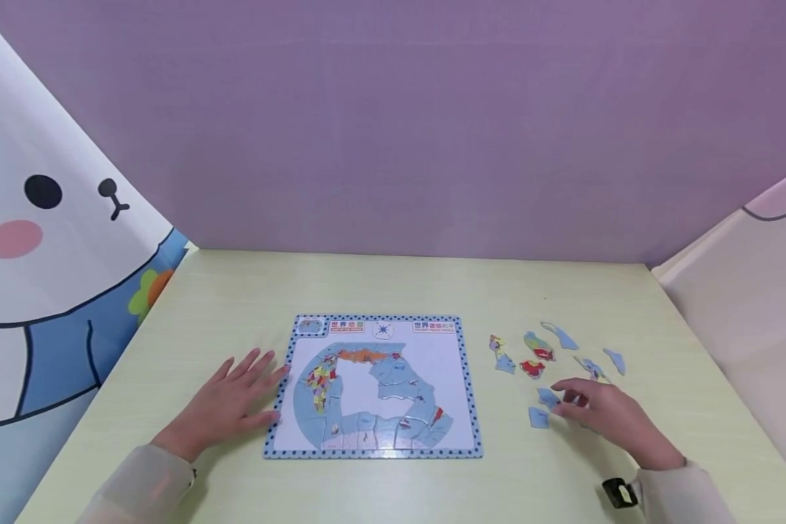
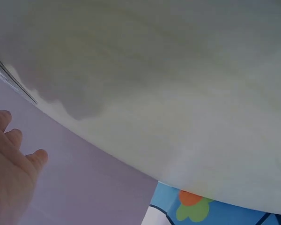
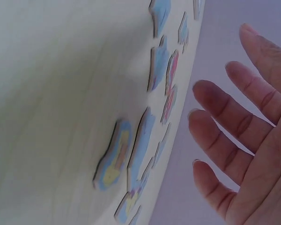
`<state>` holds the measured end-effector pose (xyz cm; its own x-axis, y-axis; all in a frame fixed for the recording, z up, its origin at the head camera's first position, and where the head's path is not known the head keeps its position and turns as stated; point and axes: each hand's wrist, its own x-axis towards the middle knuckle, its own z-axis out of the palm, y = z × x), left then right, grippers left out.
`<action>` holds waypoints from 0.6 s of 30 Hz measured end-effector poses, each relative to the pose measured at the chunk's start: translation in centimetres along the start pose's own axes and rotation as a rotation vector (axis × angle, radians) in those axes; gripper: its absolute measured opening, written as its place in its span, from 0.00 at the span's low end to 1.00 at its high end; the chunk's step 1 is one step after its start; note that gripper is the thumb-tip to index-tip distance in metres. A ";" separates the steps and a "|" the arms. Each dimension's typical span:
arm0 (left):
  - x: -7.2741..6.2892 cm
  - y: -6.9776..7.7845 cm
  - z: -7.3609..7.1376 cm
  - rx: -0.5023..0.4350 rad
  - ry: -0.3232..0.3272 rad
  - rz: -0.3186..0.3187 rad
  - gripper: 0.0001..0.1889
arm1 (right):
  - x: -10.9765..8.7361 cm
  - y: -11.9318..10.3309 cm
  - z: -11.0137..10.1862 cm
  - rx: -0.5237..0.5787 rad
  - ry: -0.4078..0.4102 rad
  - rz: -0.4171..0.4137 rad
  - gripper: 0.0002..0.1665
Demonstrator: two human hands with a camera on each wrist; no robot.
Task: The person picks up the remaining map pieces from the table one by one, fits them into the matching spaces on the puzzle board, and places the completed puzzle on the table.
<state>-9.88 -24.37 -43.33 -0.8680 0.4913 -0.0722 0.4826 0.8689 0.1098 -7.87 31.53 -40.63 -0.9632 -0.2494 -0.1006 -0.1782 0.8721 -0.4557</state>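
A world-map jigsaw board with a blue dotted border lies on the table. Blue ocean pieces and some coloured land pieces form a ring in it, around a bare white centre. My left hand lies spread at the board's left edge, fingertips right at the border; its fingers also show in the left wrist view. On the right, my right hand hovers over loose pieces, its thumb and fingertips close by two small blue pieces. In the right wrist view its fingers are loosely bent and apart, with no piece between them.
Several loose pieces lie right of the board: a red one, a green-and-red one, a long blue one and a yellow-and-blue one. A purple backdrop stands behind the table, with a cartoon-printed cloth at left.
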 end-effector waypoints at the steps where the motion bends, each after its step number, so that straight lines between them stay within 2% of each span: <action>1: 0.0 0.0 0.0 0.006 -0.001 0.003 0.37 | 0.0 -0.1 0.0 -0.004 -0.006 -0.005 0.20; 12: 0.4 0.2 -0.9 0.027 -0.067 0.036 0.42 | 0.4 -1.1 0.8 0.010 -0.048 -0.045 0.21; 18: 0.6 0.1 -1.2 0.012 -0.068 0.038 0.43 | 0.6 -1.7 1.3 -0.028 -0.055 -0.061 0.21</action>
<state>-10.46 -24.06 -42.13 -0.8392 0.5267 -0.1353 0.5169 0.8499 0.1019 -7.86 29.38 -41.10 -0.9380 -0.3243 -0.1228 -0.2421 0.8659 -0.4378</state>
